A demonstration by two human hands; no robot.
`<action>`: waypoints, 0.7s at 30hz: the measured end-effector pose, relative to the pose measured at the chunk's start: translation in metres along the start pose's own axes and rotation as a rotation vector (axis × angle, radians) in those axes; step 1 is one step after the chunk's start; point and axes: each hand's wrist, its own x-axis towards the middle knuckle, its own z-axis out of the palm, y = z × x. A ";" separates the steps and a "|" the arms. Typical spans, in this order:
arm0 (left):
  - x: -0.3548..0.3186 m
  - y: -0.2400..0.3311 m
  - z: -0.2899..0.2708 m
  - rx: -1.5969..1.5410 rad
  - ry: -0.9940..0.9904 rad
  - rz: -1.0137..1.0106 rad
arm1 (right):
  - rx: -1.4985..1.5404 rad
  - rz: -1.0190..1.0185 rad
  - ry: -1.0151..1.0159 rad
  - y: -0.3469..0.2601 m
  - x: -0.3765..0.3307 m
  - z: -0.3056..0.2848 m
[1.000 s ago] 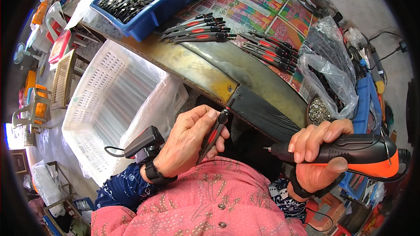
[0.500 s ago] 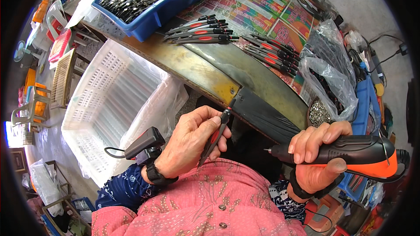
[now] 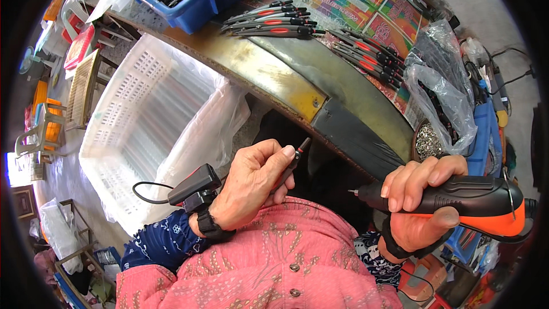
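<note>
My left hand [image 3: 255, 180] is closed on a slim black handle-shaped piece with a red inlay [image 3: 293, 163], pinched between thumb and fingers, its narrow end pointing up and away. Much of that piece is hidden by the fingers. A black and orange electric screwdriver [image 3: 477, 200] lies in my right hand [image 3: 420, 200], fingers wrapped over its body and thumb beneath. Its bit [image 3: 353, 192] points left, apart from the piece. On the bench beyond, similar grey-black pieces with red inlays lie in one bundle [image 3: 277, 21] and another bundle [image 3: 372, 60].
A blue bin [image 3: 200, 8] full of such pieces stands on the bench [image 3: 263, 68]. Below it, a white lined crate [image 3: 123, 109] is at my left. A bowl of small metal screws [image 3: 428, 142] sits at the right, beside clear plastic bags [image 3: 440, 103] and a blue tray [image 3: 483, 131].
The piece in my left hand has turned, showing less of its red inlay, with its narrow end tilted further right. The right hand keeps its grip on the screwdriver. My view has shifted slightly.
</note>
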 end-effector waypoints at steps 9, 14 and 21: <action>-0.001 -0.012 -0.004 -0.067 -0.008 -0.033 | 0.055 0.053 -0.017 0.004 -0.004 0.000; -0.002 -0.012 -0.005 -0.061 -0.031 -0.058 | 0.103 0.068 -0.033 0.008 -0.005 0.001; 0.000 -0.014 -0.005 -0.020 0.021 -0.084 | 0.133 0.095 -0.040 0.016 -0.005 0.004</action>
